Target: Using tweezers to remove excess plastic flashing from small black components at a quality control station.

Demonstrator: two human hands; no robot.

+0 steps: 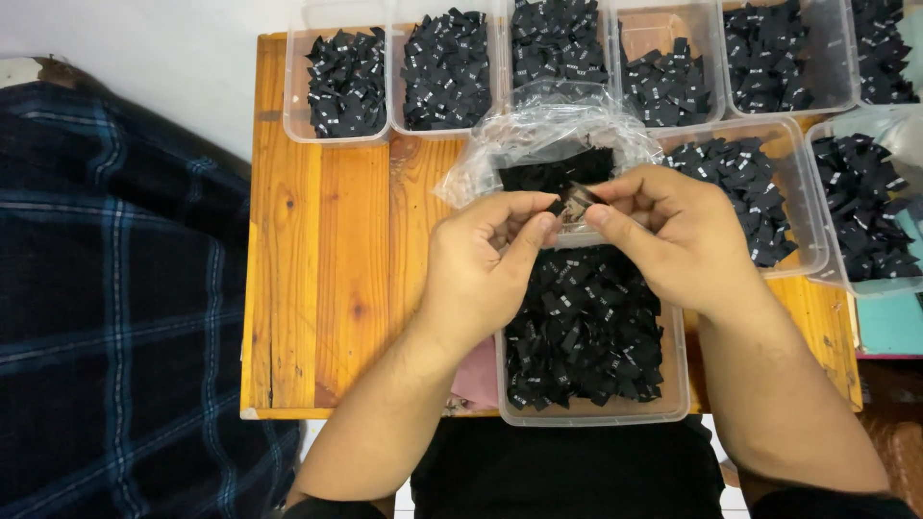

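wood table w/ clear tubs, white floor.

Top-row clear bins run off the frame's upper edge; white marks on black labels too small to tell.

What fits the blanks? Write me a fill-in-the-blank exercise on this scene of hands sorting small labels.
1. Both hands, left hand and right hand, pinch one small ____ between their fingertips.
2. The clear container below the hands is full of labels coloured ____.
3. The containers stand on a table made of ____.
4. Behind the hands lies a crumpled clear plastic ____.

Missing words: label; black; wood; bag
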